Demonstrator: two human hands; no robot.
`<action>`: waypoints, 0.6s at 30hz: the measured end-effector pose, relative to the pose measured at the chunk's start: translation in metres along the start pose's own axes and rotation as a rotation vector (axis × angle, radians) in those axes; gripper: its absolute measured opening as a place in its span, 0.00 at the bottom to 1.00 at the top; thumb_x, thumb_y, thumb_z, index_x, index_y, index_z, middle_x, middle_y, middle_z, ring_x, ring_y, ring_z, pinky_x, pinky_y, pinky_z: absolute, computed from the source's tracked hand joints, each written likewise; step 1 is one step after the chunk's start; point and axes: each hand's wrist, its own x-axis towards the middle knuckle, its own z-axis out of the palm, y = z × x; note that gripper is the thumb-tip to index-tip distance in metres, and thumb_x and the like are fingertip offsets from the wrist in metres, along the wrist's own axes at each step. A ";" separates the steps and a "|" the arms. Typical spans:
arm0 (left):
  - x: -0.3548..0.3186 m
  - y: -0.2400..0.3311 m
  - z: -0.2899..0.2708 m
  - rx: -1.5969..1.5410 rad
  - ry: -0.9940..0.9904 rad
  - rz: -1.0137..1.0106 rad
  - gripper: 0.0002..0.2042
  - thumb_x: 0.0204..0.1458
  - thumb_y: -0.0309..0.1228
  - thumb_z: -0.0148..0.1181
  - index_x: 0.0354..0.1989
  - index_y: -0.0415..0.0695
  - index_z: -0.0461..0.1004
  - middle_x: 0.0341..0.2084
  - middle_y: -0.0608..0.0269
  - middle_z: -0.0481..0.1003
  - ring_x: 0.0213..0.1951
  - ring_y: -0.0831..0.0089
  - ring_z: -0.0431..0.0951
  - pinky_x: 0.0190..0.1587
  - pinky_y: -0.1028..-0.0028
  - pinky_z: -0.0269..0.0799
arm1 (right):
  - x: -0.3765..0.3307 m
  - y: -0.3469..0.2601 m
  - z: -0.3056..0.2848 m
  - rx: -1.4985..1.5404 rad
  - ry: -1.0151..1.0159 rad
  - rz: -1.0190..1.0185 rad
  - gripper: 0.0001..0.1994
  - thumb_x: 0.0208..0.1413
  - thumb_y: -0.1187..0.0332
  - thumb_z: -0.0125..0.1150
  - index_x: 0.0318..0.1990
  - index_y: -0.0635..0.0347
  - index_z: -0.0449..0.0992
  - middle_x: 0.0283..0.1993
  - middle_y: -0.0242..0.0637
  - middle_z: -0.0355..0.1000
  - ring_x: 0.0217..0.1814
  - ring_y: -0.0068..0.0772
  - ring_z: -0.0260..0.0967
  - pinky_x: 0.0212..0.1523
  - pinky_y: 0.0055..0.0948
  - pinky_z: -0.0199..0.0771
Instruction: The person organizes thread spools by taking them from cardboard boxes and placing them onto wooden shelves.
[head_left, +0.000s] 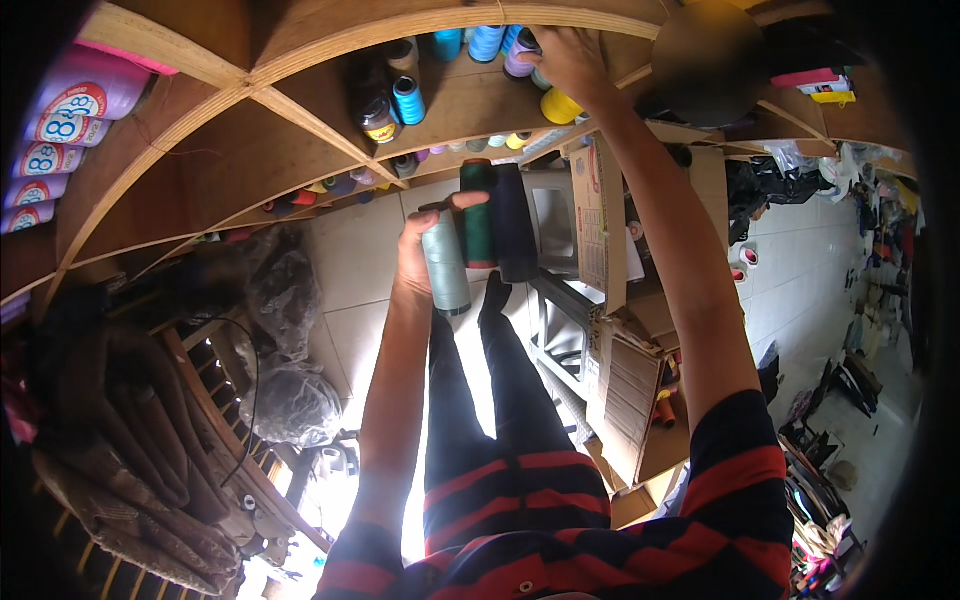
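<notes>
I see the left hand (418, 252) closed around three upright thread cones held side by side as a bundle: a grey-green cone (446, 262), a dark green cone (479, 215) and a navy cone (514, 222), the thumb laid over their tops so that none slips out. The right hand (567, 58) reaches up into a wooden shelf compartment (455, 110), its fingers curled about a lilac spool (521, 58) among blue spools (487, 42); a yellow spool (558, 106) sits just below the wrist. On the far left, pink-wrapped rolls (62, 125) with round white labels lie stacked in another compartment. An open brown cardboard box (625, 385) stands below, its flap raised.
</notes>
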 end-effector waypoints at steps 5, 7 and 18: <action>0.015 0.017 0.020 0.082 0.003 0.050 0.39 0.39 0.55 0.54 0.56 0.35 0.67 0.46 0.52 0.71 0.44 0.61 0.75 0.43 0.55 0.76 | -0.005 0.008 0.008 -0.075 0.225 -0.119 0.17 0.43 0.72 0.62 0.43 0.63 0.71 0.44 0.52 0.69 0.49 0.53 0.65 0.49 0.45 0.63; 0.022 0.022 0.025 0.080 0.001 0.075 0.39 0.39 0.55 0.54 0.56 0.35 0.67 0.47 0.52 0.70 0.45 0.62 0.75 0.44 0.56 0.76 | -0.004 0.005 0.005 -0.094 0.146 -0.062 0.16 0.43 0.72 0.61 0.43 0.63 0.71 0.44 0.51 0.69 0.49 0.53 0.65 0.50 0.46 0.63; 0.065 0.058 0.043 0.173 -0.069 0.103 0.34 0.45 0.52 0.51 0.56 0.38 0.68 0.41 0.59 0.70 0.39 0.67 0.75 0.42 0.61 0.77 | -0.026 0.011 0.002 0.068 0.280 -0.009 0.16 0.55 0.57 0.61 0.44 0.58 0.73 0.34 0.40 0.73 0.36 0.37 0.71 0.33 0.33 0.69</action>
